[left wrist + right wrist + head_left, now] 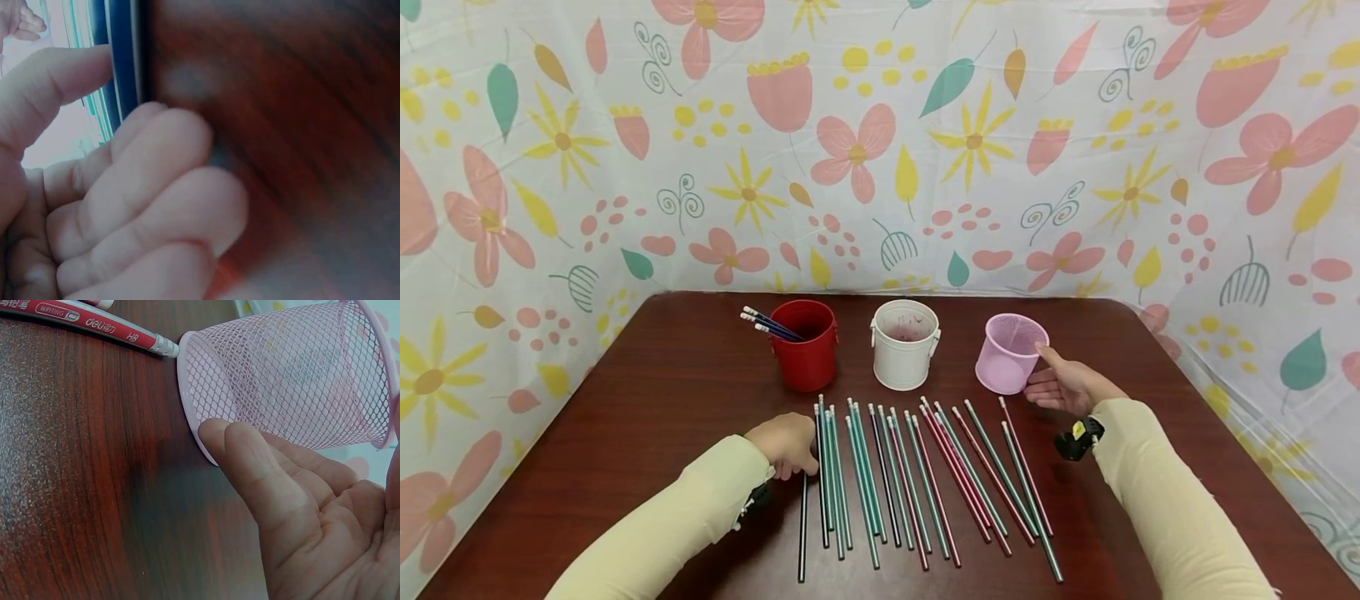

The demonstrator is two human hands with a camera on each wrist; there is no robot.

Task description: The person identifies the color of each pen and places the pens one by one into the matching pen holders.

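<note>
At the left end of a row of pencils, my left hand (786, 443) pinches a dark blue pencil (802, 542) between thumb and forefinger. Close up in the left wrist view, the pencil (123, 56) runs between the thumb tip and the curled fingers. My right hand (1071, 385) is at the right side of a pink mesh pencil cup (1002, 367), thumb by its rim. Seen in the right wrist view, the fingers of this hand (312, 519) are loosely extended along the mesh wall; whether they press on it I cannot tell.
A red bucket (806, 358) holding several dark blue pencils (775, 325) stands at the back left, beside a white bucket (904, 358). Several green, red and dark pencils (917, 483) lie across the brown table (700, 367). A flowered cloth (880, 167) hangs behind.
</note>
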